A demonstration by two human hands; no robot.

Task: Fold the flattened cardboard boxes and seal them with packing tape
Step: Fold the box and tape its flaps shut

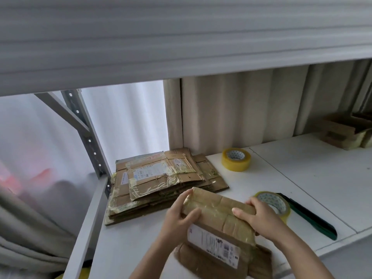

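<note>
Brown corrugated cardboard, glossy with old yellowish tape, fills the middle of the view: a small cardboard box [219, 224] with a white printed shipping label on its near face, held above the near edge of the white shelf board [302, 178]. The left hand [179, 216] grips the box's left end, thumb curled over the top face and fingers wrapped behind it. The right hand [259, 216] clamps the right end — thumb lying on the taped top, fingers curled round the far edge.

Just behind the box, toward the left, a stack of flattened brown cardboard boxes [161, 182] lies on the shelf, the top sheets carrying labels and wrinkled tape. A roll of yellowish clear packing tape [236, 159] stands alone farther back. A second yellowish tape roll [275, 204] lies partly hidden behind the right hand, touching a dark green knife-like tool [314, 218]. More brown boxes [342, 133] sit blurred at the far right — details unclear.
</note>
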